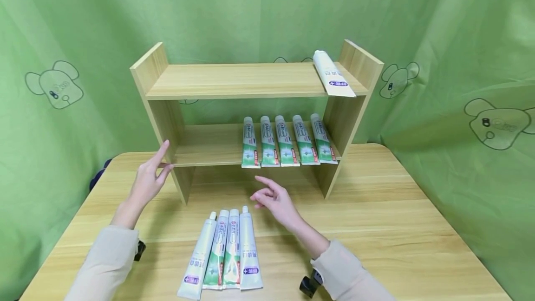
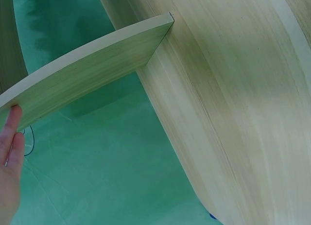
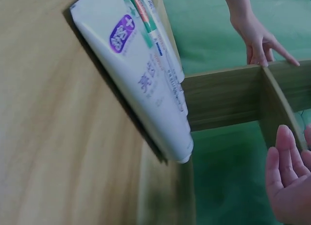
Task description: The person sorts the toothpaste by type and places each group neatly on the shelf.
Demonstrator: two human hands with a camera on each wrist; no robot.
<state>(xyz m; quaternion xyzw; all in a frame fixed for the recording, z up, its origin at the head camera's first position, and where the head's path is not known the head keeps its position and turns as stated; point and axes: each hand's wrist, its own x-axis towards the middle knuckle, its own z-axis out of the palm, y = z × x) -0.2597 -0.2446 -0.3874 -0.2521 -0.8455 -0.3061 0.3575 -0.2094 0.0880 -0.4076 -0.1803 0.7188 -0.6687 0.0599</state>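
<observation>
My left hand (image 1: pixel 148 178) touches the left side panel of a wooden shelf rack (image 1: pixel 234 80), its index finger stretched along the wood. In the left wrist view, that hand's fingertips (image 2: pixel 15 113) meet the panel. Nothing is held by my right hand (image 1: pixel 273 201), which hovers in front of the lower shelf with loosely bent fingers. Just below it on the table, two green-and-white toothpaste tubes (image 1: pixel 216 254) lie between two white toothpaste tubes (image 1: pixel 251 257), caps towards the rack. Several green-and-white toothpaste tubes (image 1: pixel 286 143) lie side by side on the right half of the lower shelf.
Another white toothpaste tube (image 1: pixel 332 73) lies at the right end of the top shelf, its flat end over the front edge. The rack stands on a wooden table (image 1: pixel 401 226). A green curtain (image 1: pixel 217 13) with bear drawings hangs behind and at both sides.
</observation>
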